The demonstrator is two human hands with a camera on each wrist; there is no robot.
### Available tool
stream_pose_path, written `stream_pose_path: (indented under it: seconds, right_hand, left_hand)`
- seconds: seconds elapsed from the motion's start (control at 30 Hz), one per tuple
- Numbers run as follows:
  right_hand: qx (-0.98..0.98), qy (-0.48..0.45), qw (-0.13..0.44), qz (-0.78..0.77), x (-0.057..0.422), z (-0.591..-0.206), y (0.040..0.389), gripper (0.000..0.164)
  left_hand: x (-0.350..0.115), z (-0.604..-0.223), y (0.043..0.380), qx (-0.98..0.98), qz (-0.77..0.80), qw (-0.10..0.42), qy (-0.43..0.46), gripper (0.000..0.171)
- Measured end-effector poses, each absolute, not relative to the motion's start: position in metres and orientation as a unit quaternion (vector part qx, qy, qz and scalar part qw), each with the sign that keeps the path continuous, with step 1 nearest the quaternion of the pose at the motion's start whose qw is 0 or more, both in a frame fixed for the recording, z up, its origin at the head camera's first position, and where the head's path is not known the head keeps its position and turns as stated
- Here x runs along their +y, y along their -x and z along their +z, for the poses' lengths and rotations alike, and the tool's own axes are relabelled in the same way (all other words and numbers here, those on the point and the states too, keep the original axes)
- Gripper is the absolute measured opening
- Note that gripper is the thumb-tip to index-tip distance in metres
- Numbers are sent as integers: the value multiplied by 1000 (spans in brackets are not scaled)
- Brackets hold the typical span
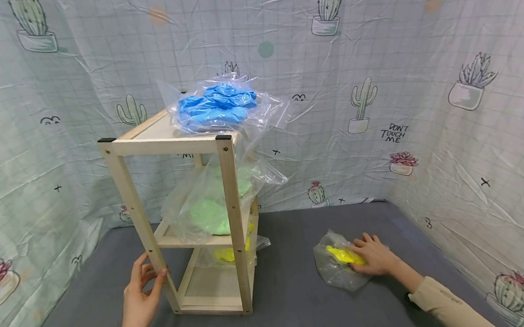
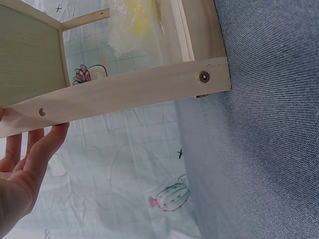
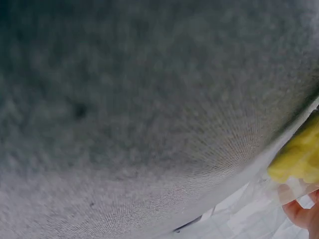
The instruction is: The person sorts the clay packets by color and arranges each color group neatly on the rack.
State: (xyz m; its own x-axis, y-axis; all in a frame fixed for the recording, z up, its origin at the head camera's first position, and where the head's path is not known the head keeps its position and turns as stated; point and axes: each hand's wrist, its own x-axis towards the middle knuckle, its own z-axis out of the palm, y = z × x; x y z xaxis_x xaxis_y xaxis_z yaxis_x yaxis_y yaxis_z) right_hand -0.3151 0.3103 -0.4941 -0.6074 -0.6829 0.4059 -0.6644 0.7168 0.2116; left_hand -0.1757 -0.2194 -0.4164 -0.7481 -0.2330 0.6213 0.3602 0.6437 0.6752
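Note:
A small wooden shelf rack with several tiers stands left of centre. My left hand grips its front left post low down, thumb on one side and fingers on the other; the left wrist view shows the fingers against the post. On the grey surface to the right lies a clear plastic bag with something crumpled and yellow inside. My right hand pinches this bag at its right side, over the yellow content. Only part of the right hand shows in the right wrist view.
On the rack's top tier lies a clear bag of crumpled blue material. The middle tier bears bagged light green material, and lower down is another yellow bag. Cactus-print cloth hangs behind and on both sides.

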Motion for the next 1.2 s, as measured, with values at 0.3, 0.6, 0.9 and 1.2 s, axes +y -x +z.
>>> stream_pose_path:
  seconds: [0.3,0.6,0.9,1.2]
  right_hand:
    - [-871,-384,303,-31,307,-491,311,33]
    - [-869,-341,358,13,288,-473,307,41]
    - [-857,-304,412,51,254,-452,309,32]
    - [-847,-317,419,76,210,-442,305,35]
  left_hand:
    - [-219,-416,174,-840,-412,352,36,50]
    - [-221,-415,173,-841,-417,344,23,49]
    - [-219,-415,174,-834,-423,353,38,50]
    - [-219,-418,176,-837,-421,347,34,49]
